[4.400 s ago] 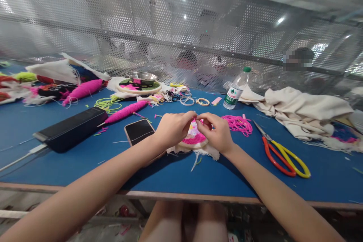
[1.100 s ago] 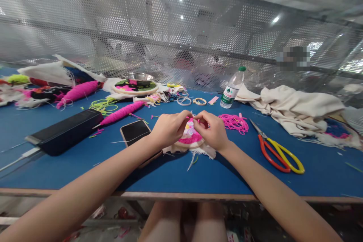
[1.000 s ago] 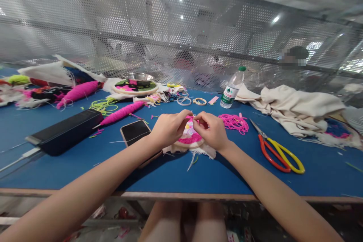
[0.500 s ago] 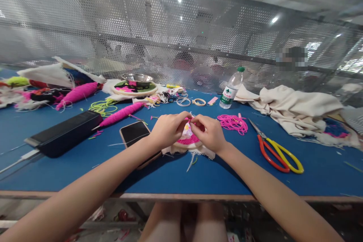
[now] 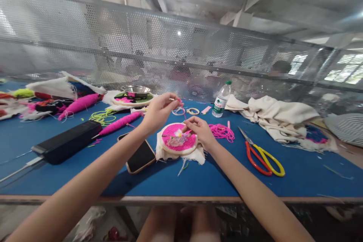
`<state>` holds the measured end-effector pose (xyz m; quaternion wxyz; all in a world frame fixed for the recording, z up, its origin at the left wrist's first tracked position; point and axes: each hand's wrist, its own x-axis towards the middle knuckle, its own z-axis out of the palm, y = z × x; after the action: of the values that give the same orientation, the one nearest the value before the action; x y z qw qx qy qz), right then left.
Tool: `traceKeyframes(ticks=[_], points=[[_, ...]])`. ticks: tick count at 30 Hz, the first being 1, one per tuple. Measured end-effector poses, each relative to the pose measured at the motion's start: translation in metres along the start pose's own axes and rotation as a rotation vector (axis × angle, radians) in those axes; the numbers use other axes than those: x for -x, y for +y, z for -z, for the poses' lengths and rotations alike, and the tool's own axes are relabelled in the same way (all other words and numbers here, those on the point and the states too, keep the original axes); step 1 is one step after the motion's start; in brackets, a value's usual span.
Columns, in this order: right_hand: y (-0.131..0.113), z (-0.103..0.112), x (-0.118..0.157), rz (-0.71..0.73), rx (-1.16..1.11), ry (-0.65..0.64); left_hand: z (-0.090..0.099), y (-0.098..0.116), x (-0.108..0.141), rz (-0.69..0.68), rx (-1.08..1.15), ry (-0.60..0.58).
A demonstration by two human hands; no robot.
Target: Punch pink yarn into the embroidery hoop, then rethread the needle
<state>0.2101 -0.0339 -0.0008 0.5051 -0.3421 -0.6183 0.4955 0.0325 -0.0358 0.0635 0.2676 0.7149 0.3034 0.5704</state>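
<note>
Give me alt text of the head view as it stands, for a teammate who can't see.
Left hand holds pink yarn above a blue table; right hand is over the upper right of an embroidered hoop. A phone lies left of the hoop; a bottle and scissors are to its right.

The head view looks forward and down from close above the six o'clock side of the table, facing the mesh screen at twelve.
</note>
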Motion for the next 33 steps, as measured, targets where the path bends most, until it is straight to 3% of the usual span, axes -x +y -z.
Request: traceKeyframes(ticks=[6,11,15,20,25,33], points=[[-0.003,0.012,-0.008,-0.095,-0.149,0.087,-0.024,0.033,-0.076,0.038,0.389,0.154],[-0.004,0.028,-0.017,-0.096,-0.207,0.092,-0.046,0.034,-0.123,0.106,0.691,0.199],[0.001,0.040,-0.022,-0.137,-0.203,0.013,-0.051,0.013,-0.133,0.210,0.922,0.174],[0.000,0.045,-0.022,-0.213,-0.178,-0.166,-0.044,-0.018,-0.140,0.221,0.950,0.222],[-0.008,0.043,-0.019,-0.227,-0.121,-0.119,-0.038,-0.029,-0.145,0.217,0.962,0.219],[0.001,0.038,-0.021,-0.226,-0.135,-0.106,-0.047,-0.032,-0.147,0.277,1.037,0.210]])
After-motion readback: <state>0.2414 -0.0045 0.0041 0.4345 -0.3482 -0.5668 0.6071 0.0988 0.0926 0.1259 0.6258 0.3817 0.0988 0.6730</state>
